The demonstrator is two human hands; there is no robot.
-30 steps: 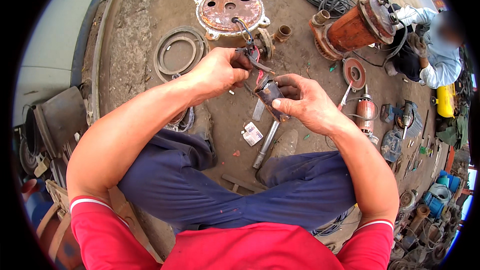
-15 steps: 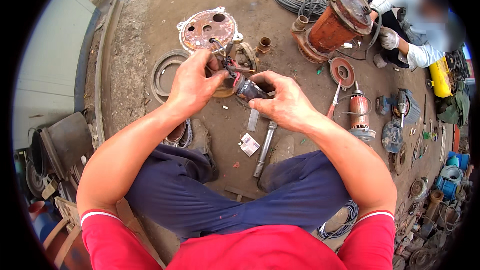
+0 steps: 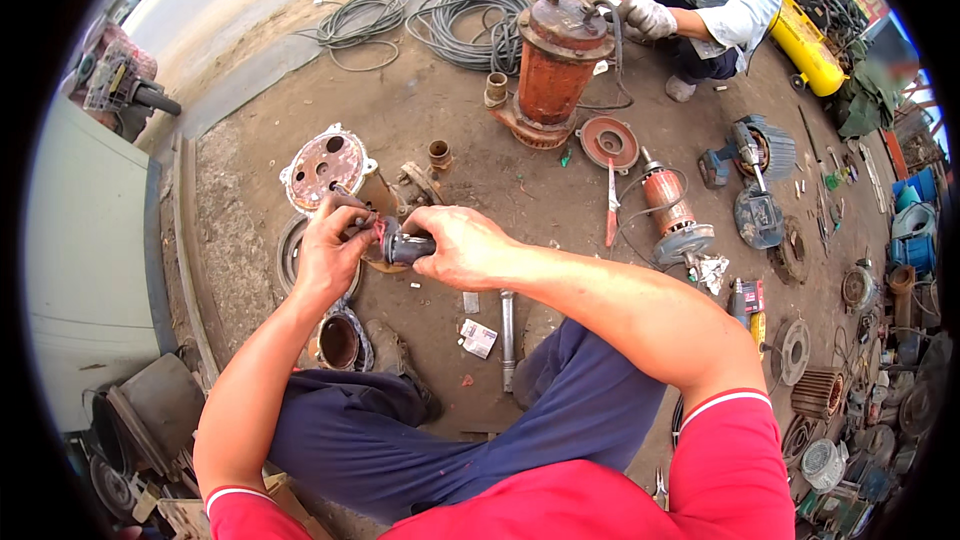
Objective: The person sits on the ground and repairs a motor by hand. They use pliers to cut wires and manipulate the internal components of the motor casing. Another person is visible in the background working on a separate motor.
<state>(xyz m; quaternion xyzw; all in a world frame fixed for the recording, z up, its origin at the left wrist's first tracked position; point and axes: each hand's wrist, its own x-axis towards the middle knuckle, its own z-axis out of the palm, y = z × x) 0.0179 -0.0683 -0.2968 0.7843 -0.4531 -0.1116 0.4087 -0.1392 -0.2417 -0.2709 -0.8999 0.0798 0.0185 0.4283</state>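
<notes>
My right hand (image 3: 468, 246) is closed round a short black cylindrical piece (image 3: 404, 248), its thumb and fingers on the near end. Red and dark wires (image 3: 379, 230) come out of the other end. Those wires are pinched in my left hand (image 3: 333, 248), its fingertips close to the cylinder. Just beyond my hands stands a worn metal motor housing with a round, holed top plate (image 3: 325, 172), and more wire runs up towards it. Beside it lies a rusty flanged fitting (image 3: 415, 187). My fingers hide part of the wire ends.
A rusty orange pump (image 3: 557, 75) stands farther off; a co-worker's gloved hand (image 3: 648, 16) is next to it. Cable coils (image 3: 470, 25) lie behind. To the right are a motor rotor (image 3: 668, 202), a round red cover (image 3: 608, 143) and a cordless tool (image 3: 735, 155). A metal bar (image 3: 507, 340) lies between my feet.
The view has swung to the right and up, so the ground objects sit farther left. Both hands keep hold of the black piece and its wires, and the right fingers reach farther over it.
</notes>
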